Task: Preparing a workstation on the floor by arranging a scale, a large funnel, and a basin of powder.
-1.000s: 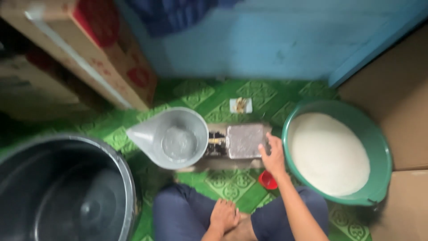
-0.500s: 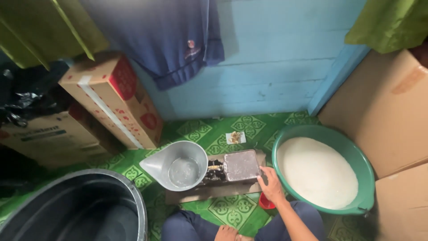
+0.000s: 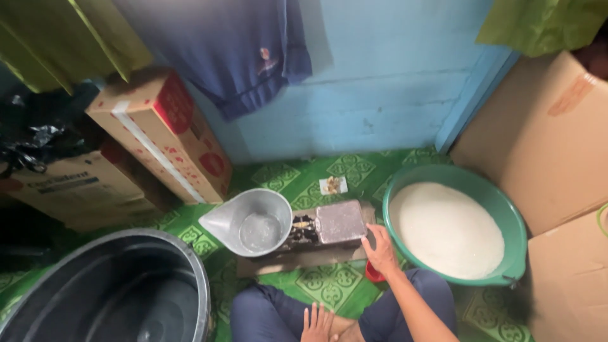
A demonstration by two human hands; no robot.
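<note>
I sit cross-legged on a green patterned floor mat [image 3: 316,285]. My right hand [image 3: 382,248] rests at the right front corner of a balance scale's flat metal plate [image 3: 341,221]; whether it grips anything is unclear. A metal scoop pan [image 3: 250,220] sits on the scale's left side, holding nothing. My left hand [image 3: 317,323] lies open on my lap. Right of the scale stands a green basin [image 3: 513,218] full of white grain [image 3: 446,228]. A small red object [image 3: 372,273] peeks out beneath my right wrist.
A large black tub [image 3: 107,291] fills the lower left. Cardboard boxes [image 3: 161,133] lean at the left, and more cardboard boxes [image 3: 544,133] stand at the right. A blue wall [image 3: 380,95] with hanging dark cloth [image 3: 240,50] is behind. A small packet [image 3: 333,185] lies on the floor.
The view has tilted upward, showing more wall and boxes. My right hand stays at the scale's right side; the left hand remains on my lap.
</note>
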